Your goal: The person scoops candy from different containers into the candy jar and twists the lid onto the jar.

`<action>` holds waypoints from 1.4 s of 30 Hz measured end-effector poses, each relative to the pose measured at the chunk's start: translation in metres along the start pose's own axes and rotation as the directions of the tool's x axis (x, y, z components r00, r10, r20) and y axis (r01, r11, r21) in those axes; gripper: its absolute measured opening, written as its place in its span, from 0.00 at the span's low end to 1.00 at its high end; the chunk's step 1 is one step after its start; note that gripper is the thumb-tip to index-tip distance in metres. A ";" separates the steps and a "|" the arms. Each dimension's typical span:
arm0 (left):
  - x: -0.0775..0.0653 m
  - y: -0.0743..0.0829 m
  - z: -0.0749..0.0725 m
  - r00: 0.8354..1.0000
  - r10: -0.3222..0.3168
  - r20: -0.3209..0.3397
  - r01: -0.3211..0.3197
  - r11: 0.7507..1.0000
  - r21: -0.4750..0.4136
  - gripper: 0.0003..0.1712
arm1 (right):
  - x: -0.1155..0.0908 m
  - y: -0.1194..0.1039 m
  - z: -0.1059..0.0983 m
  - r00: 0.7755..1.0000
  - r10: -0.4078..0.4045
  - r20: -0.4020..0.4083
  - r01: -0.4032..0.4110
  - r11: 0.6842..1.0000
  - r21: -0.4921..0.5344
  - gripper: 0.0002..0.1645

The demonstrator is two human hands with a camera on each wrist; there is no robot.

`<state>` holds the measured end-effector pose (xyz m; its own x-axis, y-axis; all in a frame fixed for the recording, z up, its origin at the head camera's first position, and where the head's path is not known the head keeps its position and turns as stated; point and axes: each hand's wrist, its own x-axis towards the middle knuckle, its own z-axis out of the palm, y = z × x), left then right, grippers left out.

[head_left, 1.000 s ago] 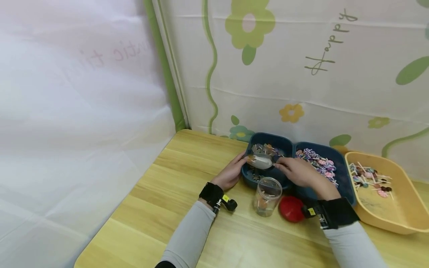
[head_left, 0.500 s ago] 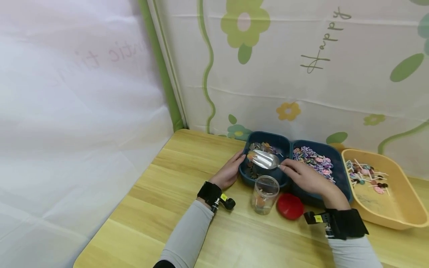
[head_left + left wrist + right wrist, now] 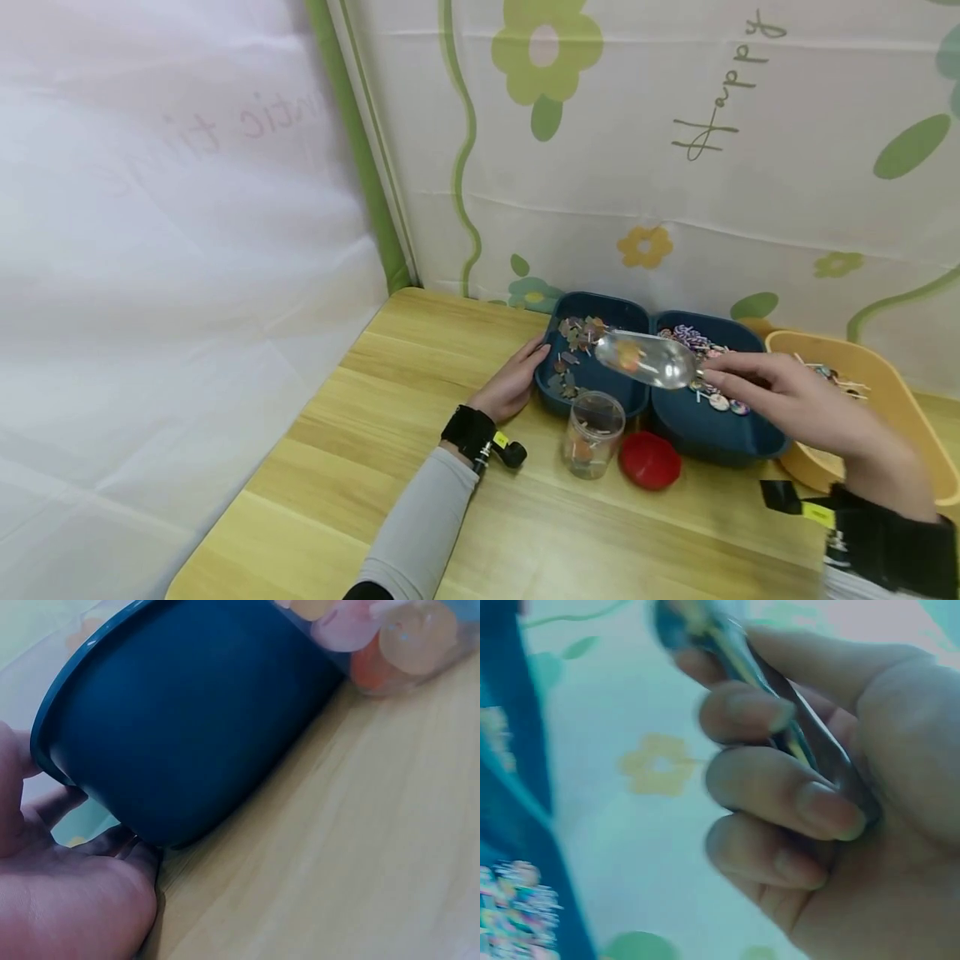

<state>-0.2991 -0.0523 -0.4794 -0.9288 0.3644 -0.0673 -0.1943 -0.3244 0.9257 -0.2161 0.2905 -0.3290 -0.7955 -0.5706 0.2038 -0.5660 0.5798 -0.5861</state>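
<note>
My right hand grips the handle of a metal scoop, its fingers curled round it in the right wrist view. The scoop lies tilted over the two blue bins, with a blurred orange lollipop in its bowl. My left hand holds the left blue bin at its outer side and rim. Inside that bin are translucent, dull-coloured lollipops along the left and back. In front stands a clear jar with several candies low inside. A red lid lies beside the jar.
The right blue bin contains swirled lollipops, partly hidden by the scoop and hand. A yellow bin with more lollipops stands at the far right. Patterned white cloth hangs behind the wooden table.
My right hand has moved right with the scoop, from the left blue bin to above the space between both blue bins. My left hand stays at the bin's side.
</note>
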 end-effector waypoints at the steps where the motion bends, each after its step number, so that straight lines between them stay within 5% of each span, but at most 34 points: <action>1: 0.000 0.000 0.000 1.000 -0.008 -0.001 0.008 1.000 0.004 0.33 | -0.006 -0.002 -0.005 1.000 0.020 0.010 -0.020 0.999 -0.028 0.14; 5: 0.002 -0.001 -0.001 1.000 -0.013 0.006 0.013 1.000 -0.003 0.32 | -0.018 -0.009 -0.017 0.997 0.053 0.048 -0.044 0.985 -0.166 0.13; 12: 0.004 -0.001 -0.002 1.000 -0.007 -0.004 0.007 1.000 -0.010 0.32 | -0.004 -0.029 -0.025 0.982 0.101 0.160 -0.054 0.961 -0.273 0.11; 22: 0.004 0.001 -0.003 1.000 -0.008 -0.009 0.008 1.000 -0.002 0.32 | 0.009 -0.039 -0.031 0.973 0.191 0.126 -0.117 0.888 -0.445 0.10; 30: 0.000 0.002 -0.005 1.000 -0.012 -0.015 0.013 1.000 0.003 0.32 | 0.073 -0.026 0.014 0.934 0.293 0.206 -0.213 0.917 -0.337 0.21; 37: -0.001 0.001 -0.004 0.999 -0.020 0.029 0.020 1.000 -0.019 0.33 | 0.123 0.004 0.040 0.854 0.489 0.178 -0.396 0.832 -0.388 0.18; 39: -0.001 0.001 -0.005 0.999 -0.028 0.023 0.028 1.000 -0.014 0.33 | 0.130 0.017 0.039 0.869 0.472 0.147 -0.380 0.827 -0.414 0.20; 42: -0.001 0.004 -0.008 1.000 -0.028 0.012 0.028 1.000 -0.003 0.32 | 0.139 0.035 0.041 0.921 0.373 0.117 -0.280 0.838 -0.468 0.20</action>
<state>-0.3013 -0.0612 -0.4790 -0.9192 0.3836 -0.0887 -0.2212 -0.3168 0.9223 -0.3371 0.2072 -0.3534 -0.9179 -0.3774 -0.1225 -0.3531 0.9178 -0.1816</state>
